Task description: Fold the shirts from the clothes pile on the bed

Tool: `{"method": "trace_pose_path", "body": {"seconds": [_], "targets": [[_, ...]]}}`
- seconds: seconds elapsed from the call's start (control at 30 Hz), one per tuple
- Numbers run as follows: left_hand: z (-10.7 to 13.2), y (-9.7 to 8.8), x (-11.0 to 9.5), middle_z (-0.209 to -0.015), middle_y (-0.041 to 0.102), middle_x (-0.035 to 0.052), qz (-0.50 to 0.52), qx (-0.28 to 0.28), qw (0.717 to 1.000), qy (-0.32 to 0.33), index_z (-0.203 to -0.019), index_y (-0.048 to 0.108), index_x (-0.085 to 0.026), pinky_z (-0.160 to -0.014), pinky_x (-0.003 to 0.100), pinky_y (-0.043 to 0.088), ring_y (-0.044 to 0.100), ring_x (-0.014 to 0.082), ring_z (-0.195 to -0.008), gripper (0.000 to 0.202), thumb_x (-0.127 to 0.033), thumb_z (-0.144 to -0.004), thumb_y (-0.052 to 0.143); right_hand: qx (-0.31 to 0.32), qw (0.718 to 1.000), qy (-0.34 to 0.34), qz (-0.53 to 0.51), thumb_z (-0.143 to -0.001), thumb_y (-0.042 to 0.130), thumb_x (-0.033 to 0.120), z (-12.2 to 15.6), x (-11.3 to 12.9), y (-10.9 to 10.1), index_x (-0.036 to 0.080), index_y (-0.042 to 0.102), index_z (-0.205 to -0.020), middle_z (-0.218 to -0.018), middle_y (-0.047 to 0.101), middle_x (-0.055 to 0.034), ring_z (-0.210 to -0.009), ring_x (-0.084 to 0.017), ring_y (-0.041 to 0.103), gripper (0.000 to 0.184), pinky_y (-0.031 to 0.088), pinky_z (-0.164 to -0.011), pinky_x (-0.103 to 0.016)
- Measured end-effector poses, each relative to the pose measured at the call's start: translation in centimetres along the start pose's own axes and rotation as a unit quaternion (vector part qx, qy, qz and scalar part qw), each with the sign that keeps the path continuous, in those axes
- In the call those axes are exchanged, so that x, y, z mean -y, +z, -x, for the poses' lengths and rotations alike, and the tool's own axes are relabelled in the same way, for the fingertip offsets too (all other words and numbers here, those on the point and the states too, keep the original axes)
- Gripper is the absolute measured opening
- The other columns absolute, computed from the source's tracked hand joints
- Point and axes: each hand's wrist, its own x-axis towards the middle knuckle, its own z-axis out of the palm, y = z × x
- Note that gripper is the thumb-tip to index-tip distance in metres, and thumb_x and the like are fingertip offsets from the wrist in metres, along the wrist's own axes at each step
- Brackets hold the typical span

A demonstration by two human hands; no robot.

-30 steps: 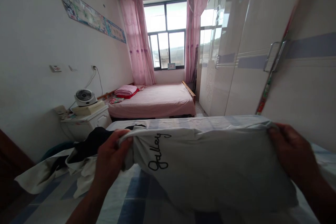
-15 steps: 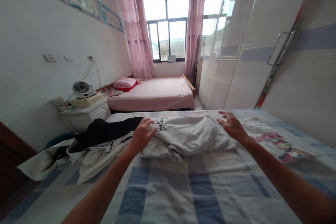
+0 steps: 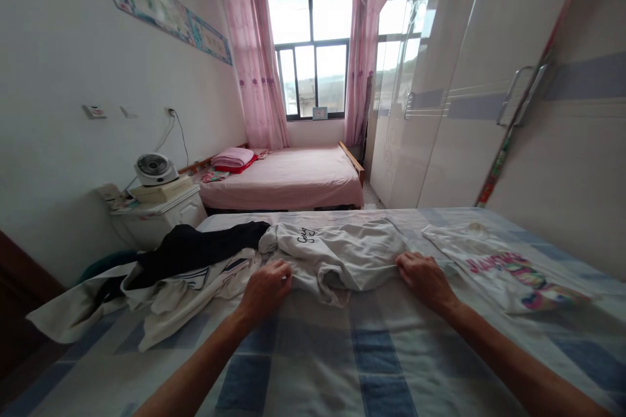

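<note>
A white shirt with black script lettering lies bunched on the bed in front of me. At its near left edge my left hand is closed, with the fingers curled on the fabric. My right hand pinches the shirt's right edge; its fingertips are partly hidden. To the left is a heap of clothes: a black garment over pale ones with dark stripes. On the right a white T-shirt with a colourful print lies spread out.
The bed under the clothes has a blue-and-white checked sheet. Beyond it stands a second bed with a pink cover. A small fan sits on a box on the white nightstand. A glossy wardrobe lines the right side.
Both hands have come down and towards me from above the white shirt, and their fingers have closed on its edges. The shirt's lettering has shifted and its folds have changed.
</note>
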Motion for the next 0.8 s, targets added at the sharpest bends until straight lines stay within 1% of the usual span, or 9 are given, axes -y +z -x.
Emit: {"method": "trace_pose_path", "body": {"seconds": [0.07, 0.13, 0.23, 0.33, 0.43, 0.53, 0.6, 0.7, 0.8], "targets": [[-0.7, -1.1, 0.2, -0.088, 0.064, 0.0026, 0.036, -0.066, 0.997, -0.025, -0.076, 0.056, -0.020, -0.073, 0.025, 0.045, 0.060, 0.0152, -0.080, 0.014, -0.017, -0.083, 0.044, -0.040, 0.996, 0.046, -0.060, -0.085, 0.039, 0.019, -0.5, -0.7, -0.3, 0.019, 0.058, -0.084, -0.084, 0.067, -0.0076, -0.081, -0.022, 0.062, 0.019, 0.041, -0.073, -0.034], [-1.4, -3.0, 0.4, -0.089, 0.063, 0.0024, 0.102, -0.141, 0.984, -0.045, -0.076, 0.054, -0.019, -0.072, 0.024, 0.045, 0.059, 0.0144, -0.080, 0.012, -0.020, -0.083, 0.044, -0.101, 0.981, 0.105, -0.127, -0.086, 0.037, 0.025, -1.1, -1.1, -1.8, 0.019, 0.057, -0.089, -0.083, 0.067, -0.0075, -0.076, -0.021, 0.062, 0.021, 0.042, -0.069, -0.032], [-2.1, -6.6, 0.2, -0.088, 0.062, 0.0015, 0.169, -0.280, 0.941, -0.090, -0.079, 0.052, -0.019, -0.067, 0.023, 0.044, 0.057, 0.0129, -0.073, 0.010, -0.022, -0.083, 0.044, -0.205, 0.941, 0.189, -0.191, -0.086, 0.038, 0.036, -2.1, -1.3, -6.1, 0.019, 0.057, -0.092, -0.077, 0.066, -0.0072, -0.067, -0.021, 0.060, 0.027, 0.043, -0.064, -0.032], [-2.7, -9.3, 0.0, -0.085, 0.061, 0.0009, 0.164, -0.397, 0.894, -0.123, -0.083, 0.051, -0.019, -0.067, 0.025, 0.043, 0.054, 0.0136, -0.072, 0.009, -0.025, -0.084, 0.045, -0.286, 0.913, 0.199, -0.212, -0.087, 0.038, 0.041, -3.1, -1.0, -10.0, 0.019, 0.056, -0.095, -0.088, 0.067, -0.0093, -0.076, -0.022, 0.061, 0.030, 0.043, -0.069, -0.033], [-4.5, -9.9, 0.5, -0.077, 0.057, 0.0003, 0.172, -0.405, 0.888, -0.131, -0.084, 0.049, -0.019, -0.065, 0.027, 0.041, 0.053, 0.0152, -0.070, 0.008, -0.025, -0.084, 0.045, -0.271, 0.929, 0.175, -0.180, -0.086, 0.039, 0.039, -4.7, -1.2, -10.9, 0.019, 0.056, -0.096, -0.086, 0.067, -0.0099, -0.077, -0.024, 0.061, 0.028, 0.043, -0.071, -0.034], [-8.4, -9.4, 1.6, -0.068, 0.051, -0.0004, 0.197, -0.360, 0.895, -0.174, -0.075, 0.046, -0.019, -0.068, 0.029, 0.041, 0.050, 0.0161, -0.065, 0.004, -0.017, -0.078, 0.046, -0.219, 0.944, 0.181, -0.170, -0.083, 0.041, 0.033, -7.6, -1.9, -10.3, 0.018, 0.058, -0.091, -0.076, 0.065, -0.0090, -0.071, -0.023, 0.059, 0.024, 0.042, -0.068, -0.034], [-11.5, -9.9, 1.9, -0.068, 0.049, 0.0002, 0.221, -0.377, 0.874, -0.214, -0.071, 0.045, -0.020, -0.069, 0.031, 0.041, 0.049, 0.0165, -0.066, 0.008, -0.015, -0.077, 0.045, -0.236, 0.933, 0.201, -0.181, -0.082, 0.042, 0.030, -9.9, -2.3, -10.8, 0.017, 0.058, -0.089, -0.078, 0.065, -0.0096, -0.072, -0.022, 0.058, 0.022, 0.042, -0.071, -0.034], [-14.1, -12.5, 1.3, -0.072, 0.051, 0.0012, 0.246, -0.452, 0.836, -0.190, -0.073, 0.046, -0.019, -0.069, 0.030, 0.042, 0.049, 0.0157, -0.070, 0.007, -0.014, -0.078, 0.044, -0.322, 0.902, 0.206, -0.203, -0.083, 0.042, 0.029, -11.9, -2.4, -14.3, 0.017, 0.059, -0.091, -0.084, 0.065, -0.0097, -0.077, -0.020, 0.056, 0.023, 0.042, -0.075, -0.035], [-12.0, -15.8, 0.2, -0.074, 0.053, 0.0012, 0.254, -0.455, 0.846, -0.116, -0.075, 0.050, -0.019, -0.064, 0.027, 0.042, 0.049, 0.0138, -0.070, 0.007, -0.019, -0.080, 0.045, -0.322, 0.899, 0.166, -0.246, -0.084, 0.045, 0.035, -10.1, -2.4, -18.5, 0.021, 0.059, -0.090, -0.083, 0.063, -0.0057, -0.075, -0.019, 0.055, 0.021, 0.044, -0.073, -0.035]]}}
